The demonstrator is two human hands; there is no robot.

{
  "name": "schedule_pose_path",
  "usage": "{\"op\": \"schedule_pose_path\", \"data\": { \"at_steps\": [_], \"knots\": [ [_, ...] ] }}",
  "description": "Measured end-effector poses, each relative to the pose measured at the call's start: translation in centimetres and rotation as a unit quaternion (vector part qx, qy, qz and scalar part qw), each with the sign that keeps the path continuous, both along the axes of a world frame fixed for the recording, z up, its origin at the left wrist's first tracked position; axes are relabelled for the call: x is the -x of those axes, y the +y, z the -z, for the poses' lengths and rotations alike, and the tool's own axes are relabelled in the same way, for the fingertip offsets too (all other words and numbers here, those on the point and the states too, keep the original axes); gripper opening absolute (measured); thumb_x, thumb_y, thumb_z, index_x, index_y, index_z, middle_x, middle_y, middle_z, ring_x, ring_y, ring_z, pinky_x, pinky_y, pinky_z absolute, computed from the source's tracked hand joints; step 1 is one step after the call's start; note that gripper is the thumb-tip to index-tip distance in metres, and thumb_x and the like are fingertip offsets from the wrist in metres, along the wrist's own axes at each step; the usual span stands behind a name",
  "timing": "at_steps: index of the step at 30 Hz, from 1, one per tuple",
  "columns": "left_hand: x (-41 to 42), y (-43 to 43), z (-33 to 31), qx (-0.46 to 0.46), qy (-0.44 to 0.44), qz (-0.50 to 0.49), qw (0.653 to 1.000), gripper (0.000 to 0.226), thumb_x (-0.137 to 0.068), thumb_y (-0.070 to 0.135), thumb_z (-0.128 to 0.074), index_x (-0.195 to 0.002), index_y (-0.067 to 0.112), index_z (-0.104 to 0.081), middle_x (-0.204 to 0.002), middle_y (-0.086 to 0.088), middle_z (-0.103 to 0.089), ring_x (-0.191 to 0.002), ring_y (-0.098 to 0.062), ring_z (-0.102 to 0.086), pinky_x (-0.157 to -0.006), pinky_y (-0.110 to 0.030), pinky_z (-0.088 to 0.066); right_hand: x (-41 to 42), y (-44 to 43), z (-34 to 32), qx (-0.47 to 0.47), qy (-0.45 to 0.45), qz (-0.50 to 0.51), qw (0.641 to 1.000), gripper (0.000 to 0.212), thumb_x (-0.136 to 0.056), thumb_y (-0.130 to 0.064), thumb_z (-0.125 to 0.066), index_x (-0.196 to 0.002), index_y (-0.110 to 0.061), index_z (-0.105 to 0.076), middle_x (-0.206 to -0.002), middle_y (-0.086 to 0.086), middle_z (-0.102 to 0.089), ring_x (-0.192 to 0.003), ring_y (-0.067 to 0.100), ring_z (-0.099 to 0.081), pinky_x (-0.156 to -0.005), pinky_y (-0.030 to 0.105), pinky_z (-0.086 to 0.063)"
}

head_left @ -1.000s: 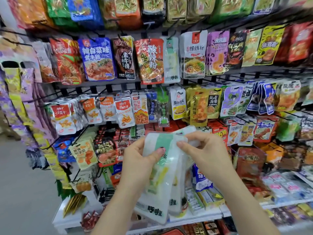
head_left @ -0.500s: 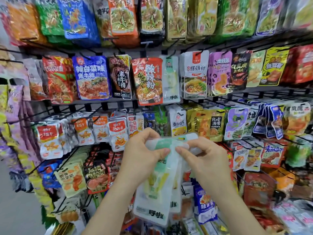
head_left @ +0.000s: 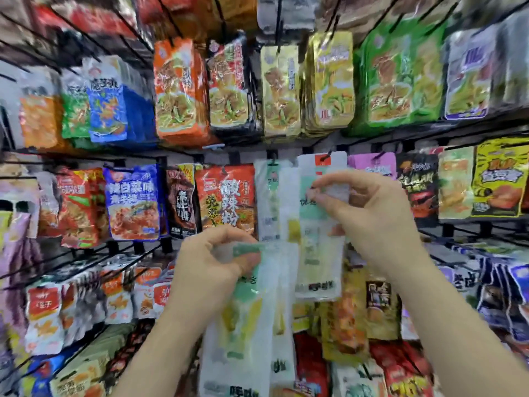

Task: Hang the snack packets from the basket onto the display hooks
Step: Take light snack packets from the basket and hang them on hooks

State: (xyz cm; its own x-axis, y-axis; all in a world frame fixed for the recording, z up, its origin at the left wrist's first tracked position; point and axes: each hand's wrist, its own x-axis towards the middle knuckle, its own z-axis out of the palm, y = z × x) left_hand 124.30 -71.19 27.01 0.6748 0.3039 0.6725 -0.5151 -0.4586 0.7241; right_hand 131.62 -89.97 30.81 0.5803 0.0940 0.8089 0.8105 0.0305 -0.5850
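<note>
Right hand: raised to the right of the red packet, thumb and fingertips pinched on the top edge of one white-and-green packet. The packet hangs upright from the pinch. Its top edge lies over a hung white packet with a red mark, just under that packet's black wire hook. Its left edge overlaps the hung white-and-green packets directly right of the red packet.

Left hand: below the red packet, fingers curled and pinching the green top strip of a bundle of white-and-green packets. The bundle hangs straight down, lower edge near the bottom of the view. Its upper right edge comes just beside the single packet's lower left edge; blur hides whether they touch.

Room: display packets crowd every side of the red packet, edge to edge, with a row above and a row below. Open room lies only in front of the rack, where both hands are. Bare wire hooks project forward to the left of the red packet. View blurred; fine print unreadable.
</note>
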Motion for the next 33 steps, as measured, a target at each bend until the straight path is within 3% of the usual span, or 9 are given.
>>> {"op": "schedule_pose_path", "data": {
  "at_steps": [2,6,9,13,16,20,27,30,33],
  "knots": [
    [-0.7,-0.3,-1.4,-0.01,-0.015,-0.003,1.0,0.033,-0.068,-0.014,-0.076,-0.065,0.017,-0.067,-0.058,0.011,-0.067,-0.049,0.002,-0.058,-0.049,-0.011,-0.045,-1.9,0.8,-1.6,0.0,0.015,-0.032,0.999,0.016,-0.083,-0.011,-0.075,-0.077,-0.026,-0.072,-0.089,0.008,-0.069,-0.07,0.031,-0.063,-0.046,0.027,-0.054],
    [-1.9,-0.1,-3.9,-0.058,-0.036,-0.029,0.997,0.036,-0.068,-0.011,-0.077,-0.07,0.024,-0.069,-0.063,0.014,-0.068,-0.054,0.002,-0.059,-0.055,-0.011,-0.046,-5.0,3.2,-3.3,0.03,0.019,-0.066,0.997,0.018,-0.086,-0.005,-0.07,-0.081,-0.023,-0.072,-0.091,-0.005,-0.069,-0.065,0.009,-0.065,-0.055,0.033,-0.059],
    [-3.0,-0.1,-5.7,-0.099,-0.019,-0.04,0.994,0.045,-0.071,-0.009,-0.076,-0.097,0.027,-0.073,-0.076,0.027,-0.069,-0.067,0.01,-0.061,-0.065,-0.006,-0.046,-6.6,4.8,-4.0,0.025,0.02,-0.078,0.996,0.025,-0.085,-0.006,-0.071,-0.082,-0.032,-0.071,-0.092,-0.009,-0.071,-0.064,0.008,-0.068,-0.057,0.027,-0.058],
    [-5.1,-0.1,-7.3,-0.117,0.052,-0.012,0.992,0.07,-0.077,-0.008,-0.072,-0.129,0.036,-0.056,-0.067,0.012,-0.066,-0.05,-0.004,-0.05,-0.054,-0.017,-0.046,-8.3,5.9,-4.3,0.029,0.043,-0.067,0.996,0.023,-0.087,-0.008,-0.07,-0.105,-0.022,-0.074,-0.098,-0.01,-0.07,-0.068,0.002,-0.069,-0.057,0.018,-0.055],
    [-6.6,0.4,-7.9,-0.161,0.094,-0.021,0.982,0.08,-0.077,-0.005,-0.072,-0.138,0.04,-0.045,-0.068,0.003,-0.062,-0.049,-0.008,-0.044,-0.054,-0.023,-0.044,-9.2,6.2,-3.8,0.028,0.066,-0.079,0.994,0.027,-0.088,-0.005,-0.067,-0.103,-0.026,-0.071,-0.095,-0.018,-0.066,-0.065,0.003,-0.069,-0.055,0.018,-0.055],
    [-8.2,0.8,-7.9,-0.176,0.131,-0.021,0.975,0.09,-0.076,-0.005,-0.073,-0.144,0.04,-0.036,-0.086,-0.006,-0.069,-0.059,-0.014,-0.059,-0.065,-0.041,-0.057,-9.8,6.3,-3.8,0.042,0.079,-0.089,0.992,0.026,-0.089,-0.003,-0.064,-0.105,-0.022,-0.071,-0.099,-0.01,-0.067,-0.056,0.008,-0.068,-0.055,0.023,-0.057],
    [-9.6,1.0,-7.4,-0.172,0.148,-0.011,0.974,0.094,-0.074,-0.003,-0.076,-0.147,0.037,-0.031,-0.127,-0.009,-0.06,-0.069,-0.015,-0.069,-0.07,-0.031,-0.059,-10.3,6.3,-3.4,0.142,0.026,-0.019,0.989,0.036,-0.088,-0.018,-0.067,-0.114,-0.04,-0.057,-0.097,-0.017,-0.062,-0.076,0.021,-0.069,-0.07,0.044,-0.059],
    [-9.6,1.1,-7.2,-0.16,0.146,-0.001,0.976,0.092,-0.076,-0.003,-0.075,-0.146,0.038,-0.033,-0.123,-0.005,-0.061,-0.069,-0.017,-0.068,-0.072,-0.033,-0.06,-10.1,5.8,-3.5,0.184,-0.008,0.016,0.983,0.043,-0.091,-0.019,-0.063,-0.127,-0.038,-0.052,-0.109,-0.012,-0.062,-0.09,0.02,-0.066,-0.079,0.04,-0.055],
    [-9.5,1.1,-7.2,-0.169,0.138,-0.003,0.976,0.088,-0.077,-0.001,-0.075,-0.144,0.04,-0.036,-0.103,0.009,-0.065,-0.064,-0.01,-0.06,-0.073,-0.024,-0.057,-10.0,5.4,-3.9,0.284,-0.054,0.11,0.951,0.053,-0.093,-0.02,-0.057,-0.139,-0.041,-0.04,-0.125,-0.001,-0.06,-0.088,0.022,-0.062,-0.071,0.032,-0.047]
  ]
}}
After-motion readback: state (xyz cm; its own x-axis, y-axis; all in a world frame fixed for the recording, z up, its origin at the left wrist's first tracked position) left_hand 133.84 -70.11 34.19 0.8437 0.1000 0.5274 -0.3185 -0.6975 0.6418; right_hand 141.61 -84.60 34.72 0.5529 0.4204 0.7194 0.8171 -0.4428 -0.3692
